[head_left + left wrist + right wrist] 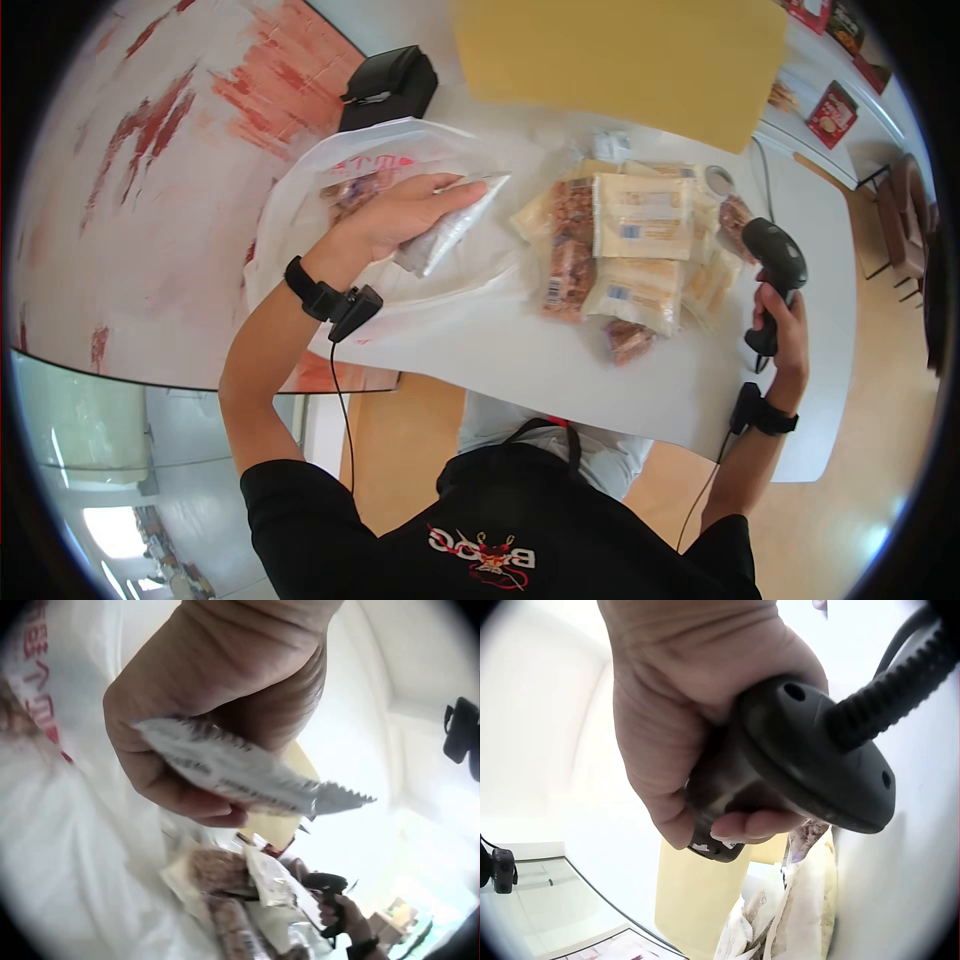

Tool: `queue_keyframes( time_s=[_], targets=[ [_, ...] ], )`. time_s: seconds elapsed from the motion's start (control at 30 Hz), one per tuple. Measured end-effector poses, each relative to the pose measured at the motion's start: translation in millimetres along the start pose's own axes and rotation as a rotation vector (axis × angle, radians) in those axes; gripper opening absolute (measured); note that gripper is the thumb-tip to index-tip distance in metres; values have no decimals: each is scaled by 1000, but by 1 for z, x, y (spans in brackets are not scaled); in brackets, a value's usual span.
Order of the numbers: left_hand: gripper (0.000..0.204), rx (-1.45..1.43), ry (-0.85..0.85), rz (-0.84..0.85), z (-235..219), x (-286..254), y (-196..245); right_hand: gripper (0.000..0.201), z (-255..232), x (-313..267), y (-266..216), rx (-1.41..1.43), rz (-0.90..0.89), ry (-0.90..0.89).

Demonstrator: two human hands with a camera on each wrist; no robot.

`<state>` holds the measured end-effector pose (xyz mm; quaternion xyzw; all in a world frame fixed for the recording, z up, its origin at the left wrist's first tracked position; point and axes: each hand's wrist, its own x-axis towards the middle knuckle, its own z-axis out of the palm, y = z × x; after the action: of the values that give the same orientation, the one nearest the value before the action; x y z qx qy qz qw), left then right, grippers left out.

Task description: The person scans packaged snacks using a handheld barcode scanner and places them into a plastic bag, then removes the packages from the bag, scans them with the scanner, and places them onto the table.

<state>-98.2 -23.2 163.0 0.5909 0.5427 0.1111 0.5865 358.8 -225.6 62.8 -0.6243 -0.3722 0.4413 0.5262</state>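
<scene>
My left hand (408,212) grips a flat silvery packet (452,232) above an open white plastic bag (300,245) with red print. Seen from the left wrist, the packet (240,776) has dark print and a zigzag-cut end, and the fingers curl round it. Inside the bag lies another packet (350,195), partly covered by the left arm. On the right, my right hand (790,328) holds a black handheld barcode scanner (775,250) by its handle. Its ribbed cable shows at the base of the scanner (810,761) in the right wrist view.
Between the hands, a pile of clear-wrapped food packs (640,220), some pale and some brown, covers the table (500,335). Behind it stands a yellow panel (620,60). A black box-shaped device (390,85) sits beyond the bag. A roll of tape (718,180) lies beside the pile.
</scene>
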Motion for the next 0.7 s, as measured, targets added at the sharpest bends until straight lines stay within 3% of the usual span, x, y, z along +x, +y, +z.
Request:
queue_keyframes(
  time_s=[0.03, 0.13, 0.3, 0.5, 0.57, 0.7],
  targets=[
    [46, -82, -103, -31, 11, 9, 3, 33, 0, -1, -1, 0, 5, -1],
    [40, -319, -190, -17, 53, 29, 16, 37, -4, -2, -1, 12, -27, -75],
    [34, -400, -339, 179, 100, 64, 25, 40, -3, -7, -5, 159, -38, -144],
    [40, -756, -376, 256, 157, 80, 42, 47, 0, -13, -6, 172, -2, -275],
    [41, -912, -313, 301, 175, 78, 49, 46, 1, -13, -6, 157, -10, -354],
    [38, -969, -295, 334, 201, 82, 55, 35, 3, -13, -1, 159, -22, -473]
  ],
)
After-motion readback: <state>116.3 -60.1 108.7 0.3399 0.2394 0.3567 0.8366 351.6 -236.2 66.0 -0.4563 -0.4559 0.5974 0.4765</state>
